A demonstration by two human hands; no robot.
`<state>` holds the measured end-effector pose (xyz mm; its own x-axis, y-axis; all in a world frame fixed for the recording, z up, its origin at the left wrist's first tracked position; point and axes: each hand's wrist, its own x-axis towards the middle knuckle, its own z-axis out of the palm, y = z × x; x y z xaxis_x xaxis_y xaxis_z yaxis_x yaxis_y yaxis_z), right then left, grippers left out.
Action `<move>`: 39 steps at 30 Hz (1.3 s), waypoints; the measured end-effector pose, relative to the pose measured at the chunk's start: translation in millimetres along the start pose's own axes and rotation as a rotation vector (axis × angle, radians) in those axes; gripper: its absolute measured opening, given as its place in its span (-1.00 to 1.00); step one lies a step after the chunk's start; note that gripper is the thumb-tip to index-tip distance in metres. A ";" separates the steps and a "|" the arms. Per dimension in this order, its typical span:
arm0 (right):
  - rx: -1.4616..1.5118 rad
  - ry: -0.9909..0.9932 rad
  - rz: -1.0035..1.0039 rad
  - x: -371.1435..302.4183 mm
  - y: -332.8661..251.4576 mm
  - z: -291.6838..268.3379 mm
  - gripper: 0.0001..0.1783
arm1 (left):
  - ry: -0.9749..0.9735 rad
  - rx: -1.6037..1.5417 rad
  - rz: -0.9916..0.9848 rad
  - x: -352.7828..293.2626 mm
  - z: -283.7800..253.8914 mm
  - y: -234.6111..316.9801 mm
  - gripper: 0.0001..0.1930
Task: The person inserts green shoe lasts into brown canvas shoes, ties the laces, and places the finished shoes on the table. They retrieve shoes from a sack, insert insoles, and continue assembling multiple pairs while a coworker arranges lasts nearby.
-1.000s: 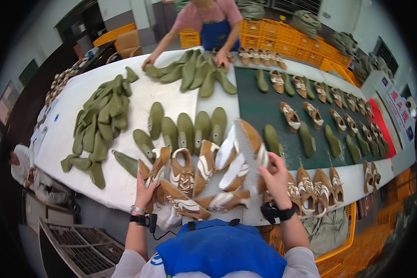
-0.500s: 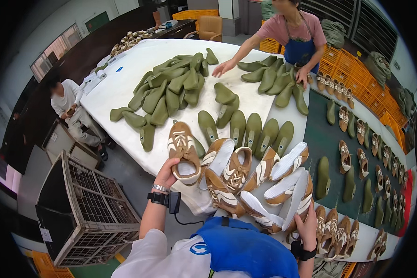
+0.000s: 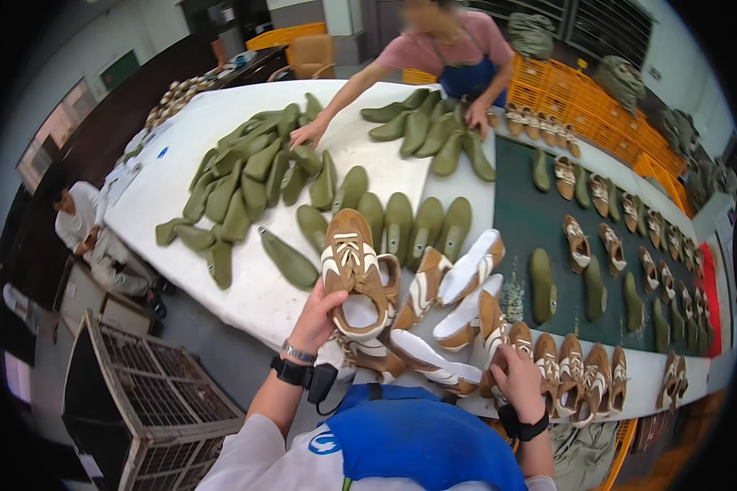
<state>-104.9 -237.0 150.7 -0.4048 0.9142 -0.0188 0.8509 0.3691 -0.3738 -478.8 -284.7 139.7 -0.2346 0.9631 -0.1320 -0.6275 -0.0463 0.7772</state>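
My left hand (image 3: pixel 314 319) grips a brown sneaker (image 3: pixel 354 274) with white stripes and laces by its side, toe pointing away and its opening toward me. My right hand (image 3: pixel 518 378) is closed at the end of another brown sneaker (image 3: pixel 490 321), which stands among the group in front of me; its fingertips are partly hidden. Between my hands several more sneakers lie on their sides, such as one with its white sole (image 3: pixel 472 268) showing. Just beyond them stand green shoe lasts (image 3: pixel 398 225) in a row, and one last (image 3: pixel 289 260) lies alone on the left.
A heap of green lasts (image 3: pixel 236 176) covers the white table (image 3: pixel 151 229). Across it, a co-worker's hand (image 3: pixel 309 133) touches the heap; beside it lie more lasts (image 3: pixel 416 131). On the right, a green mat (image 3: pixel 512 204) bears sneakers and lasts in rows. A wire cage (image 3: pixel 151 393) stands lower left.
My left hand has brought its sneaker rightward, nearer the other sneakers. My right hand has shifted left and no longer holds up the white-soled sneaker. The co-worker's arm has reached to the heap of lasts.
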 end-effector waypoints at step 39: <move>0.154 -0.428 -0.142 257.5 -36.6 105.3 0.00 | -0.017 1.464 0.527 9.9 -6.9 -63.1 -0.63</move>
<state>-275.5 -32.7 61.9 -0.6429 0.6931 -0.3260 0.7305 0.4269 -0.5330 -446.7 -274.1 85.1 -0.1729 0.9250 0.3384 0.7682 -0.0884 0.6341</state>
